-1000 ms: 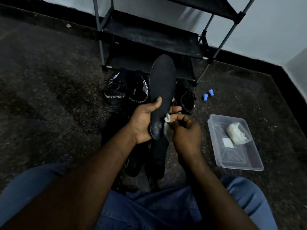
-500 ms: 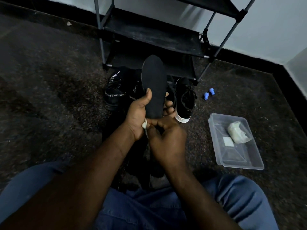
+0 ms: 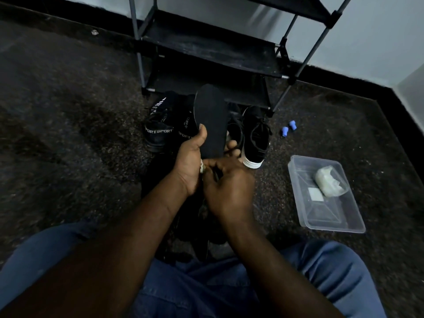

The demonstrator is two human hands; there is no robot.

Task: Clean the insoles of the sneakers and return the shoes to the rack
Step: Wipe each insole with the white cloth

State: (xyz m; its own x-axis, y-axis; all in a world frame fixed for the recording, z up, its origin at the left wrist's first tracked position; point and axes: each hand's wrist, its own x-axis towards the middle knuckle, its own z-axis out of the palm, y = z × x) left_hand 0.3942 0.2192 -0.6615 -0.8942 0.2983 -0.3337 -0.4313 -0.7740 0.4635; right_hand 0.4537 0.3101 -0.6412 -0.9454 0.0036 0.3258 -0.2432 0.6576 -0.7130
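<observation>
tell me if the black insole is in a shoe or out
Out. The left hand holds the insole up, clear of the sneakers on the floor.

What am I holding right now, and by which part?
Left hand grips the insole near its lower end; right hand pinches a white cloth there, mostly hidden.

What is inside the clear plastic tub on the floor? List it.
The tub holds a crumpled whitish bundle at its far end and a small white square beside it. Whatever lies under the bundle is covered; what the bundle is cannot be told.
</observation>
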